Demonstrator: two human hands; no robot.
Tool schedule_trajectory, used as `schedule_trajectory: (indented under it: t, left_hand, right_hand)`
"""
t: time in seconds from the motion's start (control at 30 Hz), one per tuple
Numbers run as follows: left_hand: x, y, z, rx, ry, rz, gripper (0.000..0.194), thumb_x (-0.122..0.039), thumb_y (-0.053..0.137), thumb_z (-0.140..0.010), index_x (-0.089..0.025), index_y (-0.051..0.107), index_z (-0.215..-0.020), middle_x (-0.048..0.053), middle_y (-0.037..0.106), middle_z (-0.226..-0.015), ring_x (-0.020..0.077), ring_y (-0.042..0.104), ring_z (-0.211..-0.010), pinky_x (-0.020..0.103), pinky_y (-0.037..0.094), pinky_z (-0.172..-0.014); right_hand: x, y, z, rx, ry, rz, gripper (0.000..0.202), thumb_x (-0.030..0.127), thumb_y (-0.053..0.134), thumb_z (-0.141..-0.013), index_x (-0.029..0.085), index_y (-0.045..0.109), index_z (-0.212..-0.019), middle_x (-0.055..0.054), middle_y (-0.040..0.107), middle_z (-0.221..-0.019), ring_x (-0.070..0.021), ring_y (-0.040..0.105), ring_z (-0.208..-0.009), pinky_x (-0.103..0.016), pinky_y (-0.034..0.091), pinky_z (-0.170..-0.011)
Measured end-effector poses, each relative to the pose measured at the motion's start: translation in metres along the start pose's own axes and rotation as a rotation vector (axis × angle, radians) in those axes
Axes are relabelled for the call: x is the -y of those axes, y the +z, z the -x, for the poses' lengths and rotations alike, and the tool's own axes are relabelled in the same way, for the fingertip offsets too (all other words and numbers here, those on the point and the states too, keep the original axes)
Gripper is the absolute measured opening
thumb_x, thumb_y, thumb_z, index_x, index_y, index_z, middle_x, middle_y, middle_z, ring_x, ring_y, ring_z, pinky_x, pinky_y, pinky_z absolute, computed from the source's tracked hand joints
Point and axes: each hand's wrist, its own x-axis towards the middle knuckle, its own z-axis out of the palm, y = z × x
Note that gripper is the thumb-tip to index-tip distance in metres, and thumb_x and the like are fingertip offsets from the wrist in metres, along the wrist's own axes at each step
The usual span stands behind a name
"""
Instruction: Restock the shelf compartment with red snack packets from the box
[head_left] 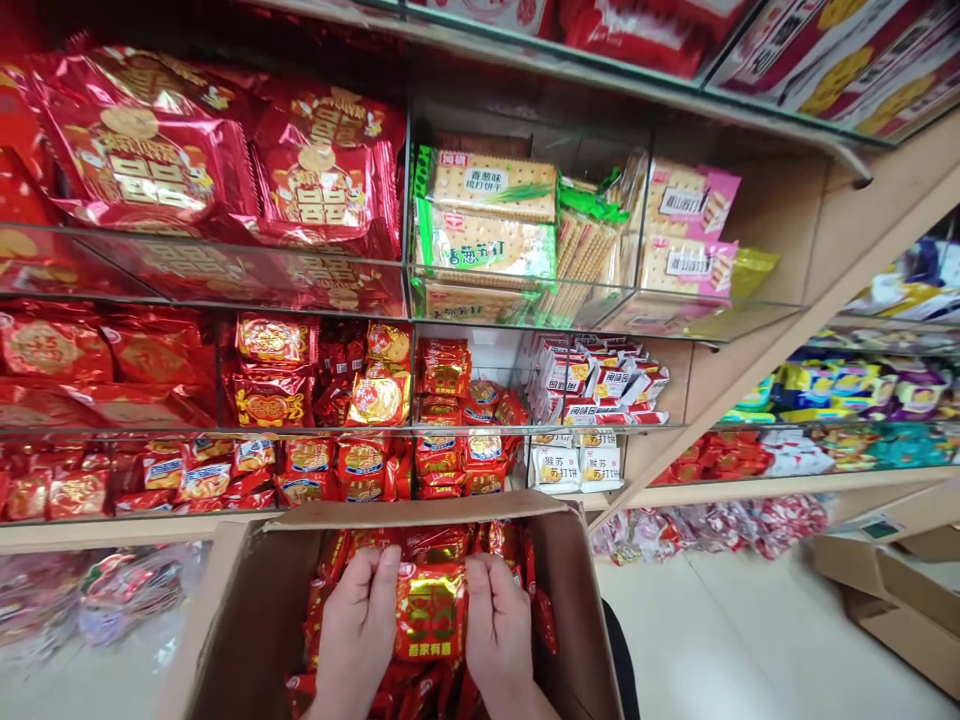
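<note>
Between my two hands is a red and gold snack packet (pixel 431 612), held by its left and right edges just above the open cardboard box (pixel 247 620). My left hand (pixel 358 625) pinches the left edge, thumb on top. The opposite edge is pinched by my right hand (pixel 499 625). Many similar red packets (pixel 405 690) fill the box below and around my hands. What the packet contains is hidden by its wrapper.
Behind the box rise shelves of packaged biscuits, with large red packs (pixel 157 165) and green-edged crackers (pixel 491 240). Small white packets (pixel 577 468) sit on the bottom shelf. Another cardboard box (pixel 885 620) stands on the floor at right. Bagged goods (pixel 712 525) lie beneath the shelving.
</note>
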Motion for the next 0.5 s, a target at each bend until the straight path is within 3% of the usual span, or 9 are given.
schedule_trajectory:
  t: [0.13, 0.23, 0.33, 0.43, 0.5]
  left_hand:
    - [0.002, -0.012, -0.001, -0.009, 0.153, -0.132, 0.03, -0.048, 0.05, -0.072, -0.022, 0.05, -0.057, -0.005, 0.05, -0.048, 0.0104, 0.045, -0.047, 0.021, 0.039, -0.048]
    - [-0.003, -0.028, -0.009, 0.033, 0.189, -0.16, 0.029, -0.048, 0.045, -0.075, -0.022, 0.055, -0.07, -0.002, 0.06, -0.058, 0.0122, 0.054, -0.053, 0.022, 0.044, -0.053]
    - [-0.011, -0.056, -0.032, -0.044, 0.304, -0.261, 0.033, -0.048, 0.042, -0.077, -0.02, 0.055, -0.088, 0.002, 0.063, -0.073, 0.0154, 0.058, -0.064, 0.027, 0.048, -0.063]
    - [-0.005, -0.088, -0.066, -0.182, 0.539, -0.667, 0.043, -0.05, 0.042, -0.074, -0.015, 0.055, -0.094, 0.011, 0.061, -0.09, 0.0253, 0.056, -0.088, 0.04, 0.043, -0.085]
    - [0.009, -0.105, -0.087, -0.198, 0.517, -0.847, 0.049, -0.051, 0.036, -0.075, -0.012, 0.053, -0.099, 0.017, 0.057, -0.103, 0.0313, 0.049, -0.104, 0.045, 0.035, -0.094]
  right_hand:
    - [0.005, -0.01, 0.005, 0.254, 0.063, -0.112, 0.025, 0.04, 0.051, -0.078, 0.021, 0.052, -0.093, -0.003, 0.062, -0.08, -0.0161, 0.058, -0.072, -0.025, 0.045, -0.062]
    - [0.022, -0.028, -0.011, 0.351, 0.055, -0.123, 0.023, 0.037, 0.058, -0.073, 0.021, 0.053, -0.089, 0.0, 0.061, -0.077, -0.0149, 0.057, -0.072, -0.024, 0.045, -0.064]
    - [0.047, -0.051, -0.057, 0.215, -0.058, -0.071, 0.021, 0.036, 0.057, -0.074, 0.021, 0.053, -0.087, 0.001, 0.058, -0.073, -0.0133, 0.054, -0.066, -0.024, 0.043, -0.06]
    - [0.062, -0.063, -0.126, 0.017, -0.161, 0.055, 0.021, 0.036, 0.053, -0.076, 0.02, 0.049, -0.089, 0.002, 0.055, -0.071, -0.0115, 0.05, -0.061, -0.022, 0.04, -0.055]
    - [0.061, -0.056, -0.172, 0.005, -0.147, 0.21, 0.021, 0.035, 0.052, -0.077, 0.019, 0.048, -0.09, 0.002, 0.055, -0.074, -0.0116, 0.051, -0.066, -0.022, 0.041, -0.059]
